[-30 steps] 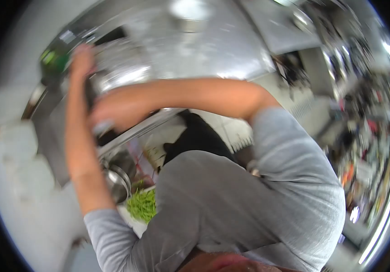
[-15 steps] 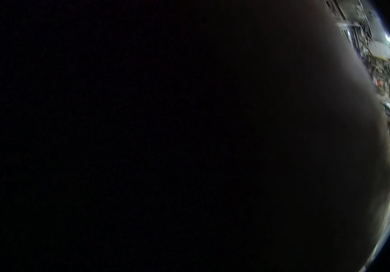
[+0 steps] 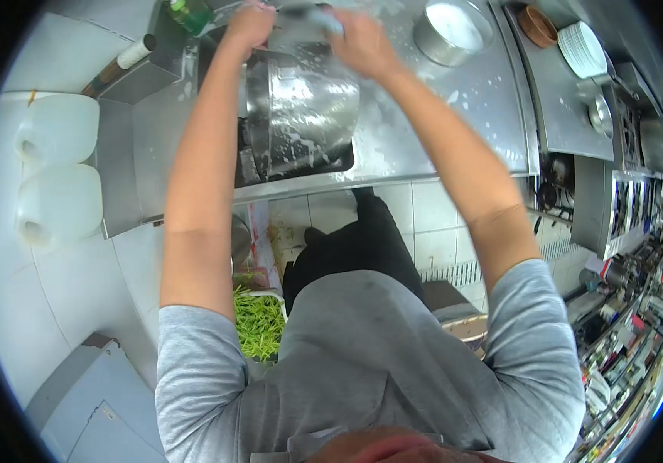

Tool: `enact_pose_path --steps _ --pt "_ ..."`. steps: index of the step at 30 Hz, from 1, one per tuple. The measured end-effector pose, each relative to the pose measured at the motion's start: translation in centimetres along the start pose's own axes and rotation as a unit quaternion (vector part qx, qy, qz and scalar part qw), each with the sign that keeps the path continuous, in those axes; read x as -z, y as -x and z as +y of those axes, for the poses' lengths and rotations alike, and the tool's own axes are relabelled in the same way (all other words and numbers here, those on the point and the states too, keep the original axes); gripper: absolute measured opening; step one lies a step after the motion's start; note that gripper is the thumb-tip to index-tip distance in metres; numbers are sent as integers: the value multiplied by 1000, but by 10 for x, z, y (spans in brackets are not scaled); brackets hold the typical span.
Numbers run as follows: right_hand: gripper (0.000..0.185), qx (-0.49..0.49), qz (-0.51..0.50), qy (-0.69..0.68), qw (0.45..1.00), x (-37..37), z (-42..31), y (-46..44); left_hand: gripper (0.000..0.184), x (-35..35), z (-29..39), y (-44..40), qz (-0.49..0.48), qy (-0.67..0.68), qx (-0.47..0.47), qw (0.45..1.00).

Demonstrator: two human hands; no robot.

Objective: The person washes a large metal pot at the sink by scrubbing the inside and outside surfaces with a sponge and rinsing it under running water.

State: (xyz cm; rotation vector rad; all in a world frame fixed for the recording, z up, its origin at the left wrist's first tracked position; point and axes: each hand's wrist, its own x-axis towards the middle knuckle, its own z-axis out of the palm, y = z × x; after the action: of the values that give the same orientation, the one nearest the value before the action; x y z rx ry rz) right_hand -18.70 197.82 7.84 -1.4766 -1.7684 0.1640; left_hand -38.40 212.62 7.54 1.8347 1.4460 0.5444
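Note:
At the top of the head view, both my hands are over a large, soapy metal pot (image 3: 312,108), which lies tilted in the sink (image 3: 339,163). My left hand (image 3: 252,27) is closed near the pot's far end; what is in its fingers is unclear. My right hand (image 3: 358,42) is curled around a light-blue, motion-smeared thing (image 3: 331,21). Between the hands runs a dark blurred strip, too smeared to name. To the right, a round metal pan (image 3: 448,35) with whitish contents stands on the wet steel counter (image 3: 416,131).
A green bottle (image 3: 190,14) stands back left. White jugs (image 3: 57,127) are at the left wall. Below the counter sits a container of green vegetables (image 3: 258,320). Stacked white plates (image 3: 582,50), a brown bowl (image 3: 538,27) and a metal bowl (image 3: 600,116) are at right.
Half a second ago something dark covered nearly the whole view, with only a strip at the right edge showing. Now my arms, the sink and the counter are visible.

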Motion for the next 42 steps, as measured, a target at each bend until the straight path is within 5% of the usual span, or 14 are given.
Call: enact_pose_path --steps 4,7,11,14,18,26,28,32,36,39,42 --pt "43 4 147 12 989 -55 -26 94 29 1 31 29 24 5 14 1000" --pt "33 89 76 -14 993 -47 -46 131 29 -1 28 29 44 -26 -13 999" --pt "26 -307 68 -144 938 -35 20 63 28 0 33 40 28 -33 -1 999" --pt "25 30 153 47 987 -32 -31 108 27 -4 6 11 40 -77 -51 995" --pt "30 -102 84 -67 989 -34 27 80 27 5 38 33 13 -20 4 1000" --pt "28 38 86 -40 995 -34 6 122 30 6 41 40 10 -36 4 999" --pt "28 -109 76 -81 988 -38 38 72 31 6 39 44 -1 -35 1 999" --pt "29 -4 122 42 992 -51 9 141 30 9 44 40 -1 -41 4 999" --pt "36 140 29 -27 989 -44 21 169 31 9 54 45 12 -59 2 998" --pt "32 -69 94 -53 992 -36 39 73 32 5 50 53 22 -61 -10 998" --pt "36 110 62 -103 987 -39 13 52 32 3 42 52 41 -102 -42 993"
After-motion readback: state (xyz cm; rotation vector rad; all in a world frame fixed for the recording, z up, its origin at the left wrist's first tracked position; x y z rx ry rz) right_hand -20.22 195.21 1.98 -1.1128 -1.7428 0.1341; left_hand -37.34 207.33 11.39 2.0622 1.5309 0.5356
